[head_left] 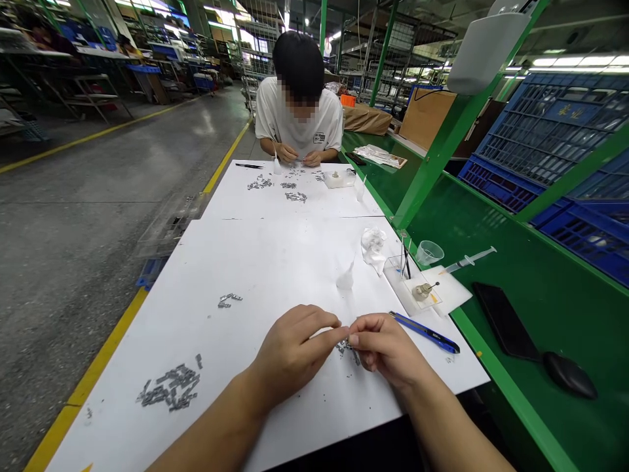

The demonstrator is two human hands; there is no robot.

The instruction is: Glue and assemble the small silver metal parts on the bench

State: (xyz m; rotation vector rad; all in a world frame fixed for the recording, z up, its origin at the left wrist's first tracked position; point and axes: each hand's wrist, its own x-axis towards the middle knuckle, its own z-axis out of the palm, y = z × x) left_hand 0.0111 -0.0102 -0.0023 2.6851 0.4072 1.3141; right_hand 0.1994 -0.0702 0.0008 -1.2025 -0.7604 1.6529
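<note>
Near the front of the white table (275,255), my left hand (299,347) and my right hand (386,347) meet at their fingertips. Each hand is closed in a pinch, and whatever sits between the fingers is too small to name. Beneath the fingertips lies a small heap of metal parts (348,352), partly hidden by my hands. A larger pile of flat grey metal pieces (171,387) spreads at the left, with a smaller group (229,300) farther up. A blue utility knife (426,332) rests right of my right hand.
A small white dropper bottle (345,278), crumpled tissue (373,246), tool holder (399,272), clear cup (430,252) and syringe (469,260) stand or lie at the right. A phone (505,320) and mouse (569,375) lie on the green bench. Across the table sits a person (299,111).
</note>
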